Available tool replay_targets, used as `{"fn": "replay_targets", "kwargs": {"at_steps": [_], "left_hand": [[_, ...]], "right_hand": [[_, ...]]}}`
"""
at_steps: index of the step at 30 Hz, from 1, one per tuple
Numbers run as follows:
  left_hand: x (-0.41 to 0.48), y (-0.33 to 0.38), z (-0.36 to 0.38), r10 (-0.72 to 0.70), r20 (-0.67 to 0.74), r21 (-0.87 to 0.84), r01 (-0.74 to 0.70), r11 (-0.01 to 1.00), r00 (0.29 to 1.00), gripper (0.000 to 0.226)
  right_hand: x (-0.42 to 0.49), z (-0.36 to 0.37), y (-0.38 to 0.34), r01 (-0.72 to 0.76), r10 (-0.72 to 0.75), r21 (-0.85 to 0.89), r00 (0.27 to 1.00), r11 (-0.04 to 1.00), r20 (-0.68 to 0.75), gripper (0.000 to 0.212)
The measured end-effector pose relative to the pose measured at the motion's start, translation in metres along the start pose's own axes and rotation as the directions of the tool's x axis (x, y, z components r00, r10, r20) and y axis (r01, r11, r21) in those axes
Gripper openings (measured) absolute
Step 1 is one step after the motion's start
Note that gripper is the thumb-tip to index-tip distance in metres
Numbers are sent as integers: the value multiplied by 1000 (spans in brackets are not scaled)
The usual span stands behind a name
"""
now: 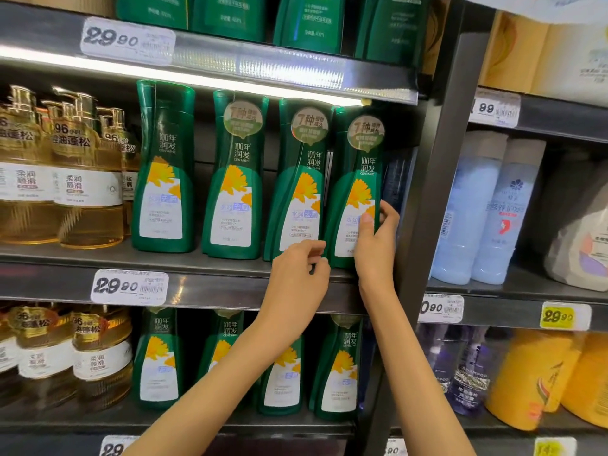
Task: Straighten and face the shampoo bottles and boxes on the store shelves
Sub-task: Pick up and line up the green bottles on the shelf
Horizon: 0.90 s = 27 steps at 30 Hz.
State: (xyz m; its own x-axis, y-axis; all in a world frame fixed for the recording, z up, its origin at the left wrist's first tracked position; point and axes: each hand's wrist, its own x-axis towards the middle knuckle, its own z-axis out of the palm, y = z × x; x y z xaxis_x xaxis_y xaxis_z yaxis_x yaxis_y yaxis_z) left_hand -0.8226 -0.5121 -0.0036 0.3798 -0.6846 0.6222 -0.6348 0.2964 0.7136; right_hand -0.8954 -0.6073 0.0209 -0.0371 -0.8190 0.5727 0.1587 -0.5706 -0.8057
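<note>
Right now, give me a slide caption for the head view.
Right hand grips the rightmost green bottle on the middle shelf, left hand at its base.

Four green shampoo bottles [235, 174] are standing upright in a row on the middle shelf [197, 258], white labels with yellow flowers facing out. Three are wearing round tags at the neck. The rightmost bottle [357, 179] is sitting just beside its neighbour, the right hand [375, 238] gripping its lower right edge.

Glossy plastic green bottles [357, 192] on matt metal shelf [210, 284].
</note>
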Motion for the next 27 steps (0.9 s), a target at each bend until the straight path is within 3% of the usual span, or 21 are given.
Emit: {"fn": "replay_targets", "kwargs": {"at_steps": [4, 20, 27], "left_hand": [[-5, -8, -20, 10, -28, -37, -11, 999, 1000, 29], [-24, -13, -42, 11, -45, -145, -18, 989, 999, 26], [-80, -30, -41, 1, -57, -212, -13, 977, 998, 29]], "right_hand": [[-3, -4, 5, -41, 52, -113, 995, 993, 89, 60], [-3, -3, 1, -105, 128, -190, 985, 976, 114, 60], [-31, -3, -5, 11, 6, -558, 1000, 829, 28, 59]]}}
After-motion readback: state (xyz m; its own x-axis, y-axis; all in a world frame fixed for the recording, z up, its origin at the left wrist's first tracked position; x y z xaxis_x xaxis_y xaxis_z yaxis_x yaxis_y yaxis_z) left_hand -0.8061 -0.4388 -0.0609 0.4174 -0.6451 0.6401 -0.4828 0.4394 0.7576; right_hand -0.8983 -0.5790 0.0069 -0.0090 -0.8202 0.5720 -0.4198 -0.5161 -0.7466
